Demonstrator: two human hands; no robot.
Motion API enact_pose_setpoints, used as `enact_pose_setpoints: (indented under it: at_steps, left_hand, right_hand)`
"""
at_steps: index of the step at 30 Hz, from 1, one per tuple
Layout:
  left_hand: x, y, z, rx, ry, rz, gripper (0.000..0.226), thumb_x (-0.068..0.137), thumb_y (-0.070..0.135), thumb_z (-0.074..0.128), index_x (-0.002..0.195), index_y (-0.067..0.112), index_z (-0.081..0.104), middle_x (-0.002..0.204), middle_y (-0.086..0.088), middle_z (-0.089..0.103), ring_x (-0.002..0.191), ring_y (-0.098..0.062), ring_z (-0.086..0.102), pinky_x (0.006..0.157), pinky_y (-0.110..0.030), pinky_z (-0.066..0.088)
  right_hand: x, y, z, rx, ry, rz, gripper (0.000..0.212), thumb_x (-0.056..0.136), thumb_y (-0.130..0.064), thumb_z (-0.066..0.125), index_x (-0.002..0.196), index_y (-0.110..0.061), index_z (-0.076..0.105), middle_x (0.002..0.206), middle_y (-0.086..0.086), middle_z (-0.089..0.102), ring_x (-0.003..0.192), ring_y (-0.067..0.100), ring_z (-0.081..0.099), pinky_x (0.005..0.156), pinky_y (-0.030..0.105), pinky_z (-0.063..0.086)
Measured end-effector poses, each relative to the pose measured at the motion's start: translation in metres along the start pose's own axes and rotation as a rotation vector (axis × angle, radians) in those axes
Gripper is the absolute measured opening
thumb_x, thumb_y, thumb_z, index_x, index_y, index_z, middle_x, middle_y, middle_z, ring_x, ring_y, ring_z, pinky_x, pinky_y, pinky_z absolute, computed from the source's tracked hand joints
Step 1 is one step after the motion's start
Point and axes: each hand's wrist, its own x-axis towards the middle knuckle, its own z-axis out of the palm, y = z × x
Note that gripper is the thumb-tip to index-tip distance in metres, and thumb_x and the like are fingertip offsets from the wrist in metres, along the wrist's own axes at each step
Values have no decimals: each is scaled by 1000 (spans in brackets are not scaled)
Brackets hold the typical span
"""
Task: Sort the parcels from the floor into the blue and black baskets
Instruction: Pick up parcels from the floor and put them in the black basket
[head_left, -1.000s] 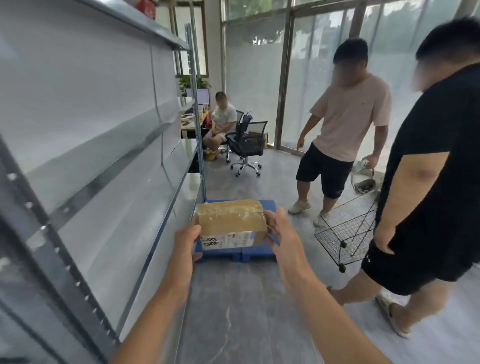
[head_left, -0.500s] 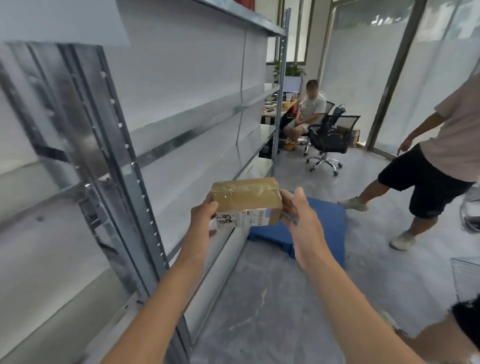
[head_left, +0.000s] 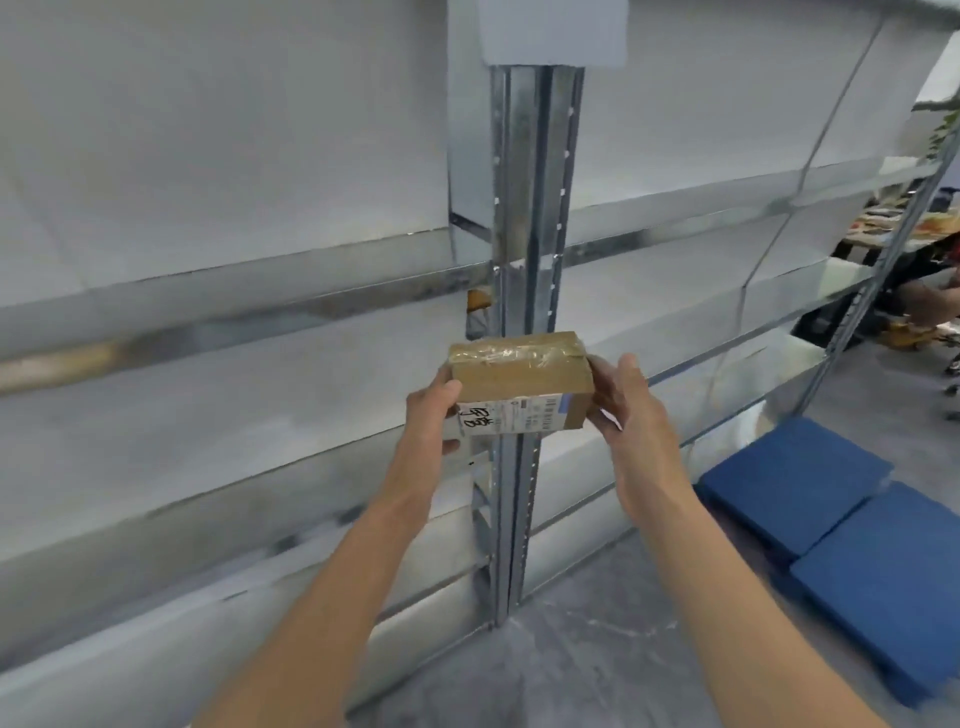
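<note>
Galvanised steel now fills almost all of my view: the shelving rack (head_left: 208, 322) stands directly in front of me, with its upright post (head_left: 530, 208) in the middle. One second ago I was looking along the aisle, where two people stood next to a wire cart. My head has since turned to the left, so they are out of sight, and only a corner of a desk (head_left: 914, 228) shows at the far right.

Below is the grey floor (head_left: 597, 670). The two blue platforms (head_left: 810, 488), which were straight ahead of me before, now lie at the lower right, close to the foot of the rack.

My left hand (head_left: 431, 415) and right hand (head_left: 628, 410) have not changed their grip. Each one is curled round one end of the parcel (head_left: 519, 379), the left thumb on its front face. The parcel, a small brown carton with shiny tape on top, is in the air at chest height, in front of the post and not touching it. Its white label (head_left: 514, 415) faces me, with handwriting on the left part that I cannot read.

I see no blue or black basket from here. I judge that this parcel is in transit: I am turning with it to look for the right basket, and the placing is not yet done.
</note>
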Motion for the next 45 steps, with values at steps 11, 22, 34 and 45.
enact_pose_setpoints:
  at_steps: [11,22,34,45]
  left_hand:
    - [-180,12,-227,33,420,18,37,89,54,37,111,47,65,104,28,71,93,17,62,95,-28,50]
    - [-376,3,-400,-5,912,-30,43,85,60,42,124,56,57,143,0,49,123,-2,53,111,-43,45]
    - [-511,-6,-497,-108,1339,-117,71,70,60,50,139,49,53,146,-2,43,132,-16,47,115,-45,41]
    - [-540,-40,-610,-198,1652,-122,28,80,50,52,105,58,64,111,28,70,113,-1,59,111,-40,46]
  right_hand:
    - [-134,39,221,39,-510,75,49,114,-48,26,117,-32,72,121,-11,77,120,7,67,118,39,43]
    - [-320,73,413,87,-920,162,47,114,-44,30,115,-27,73,114,-11,79,113,6,69,111,35,47]
    - [-463,114,560,66,-1390,237,51,114,-46,29,128,-25,73,129,-8,74,128,9,62,114,35,42]
    - [-539,179,704,33,-1667,406,47,114,-42,32,126,-21,71,126,-5,76,126,9,65,120,42,40]
